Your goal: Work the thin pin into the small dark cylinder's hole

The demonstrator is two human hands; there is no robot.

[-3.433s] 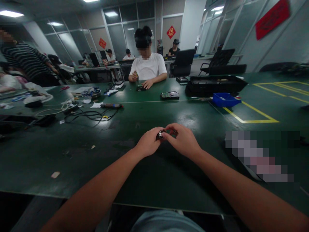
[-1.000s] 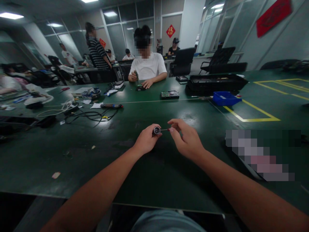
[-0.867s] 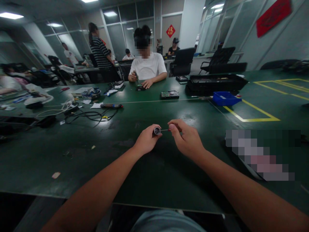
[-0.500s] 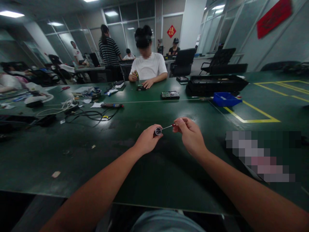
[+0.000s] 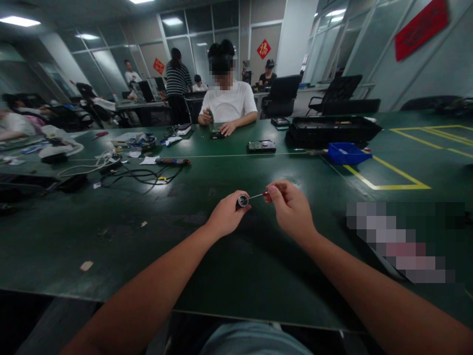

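Note:
My left hand [image 5: 228, 215] is closed round a small dark cylinder [image 5: 243, 201] with a silvery rim, its round end turned up towards me. Its kind I cannot make out. Between the thumb and fingers of my right hand [image 5: 290, 207] is a thin screwdriver [image 5: 256, 196] with a reddish handle, mostly covered by the fingers. The metal shaft points left, and its tip reaches the open end of the cylinder. How deep the tip sits inside is hidden. Both hands are held over the green table [image 5: 236, 266].
Beyond my hands lie a hard drive [image 5: 261, 146], a blue bin [image 5: 349, 154] and a long black tray [image 5: 332, 129]. Cables [image 5: 136, 173] and a pen-like tool [image 5: 172, 161] lie at left. A blurred-out object [image 5: 399, 241] is at right. A person [image 5: 228, 101] works opposite.
My right hand has shifted slightly, its thumb and fingers turned a little on the screwdriver handle. The cylinder stays in my left hand. Behind, the person in stripes has moved right.

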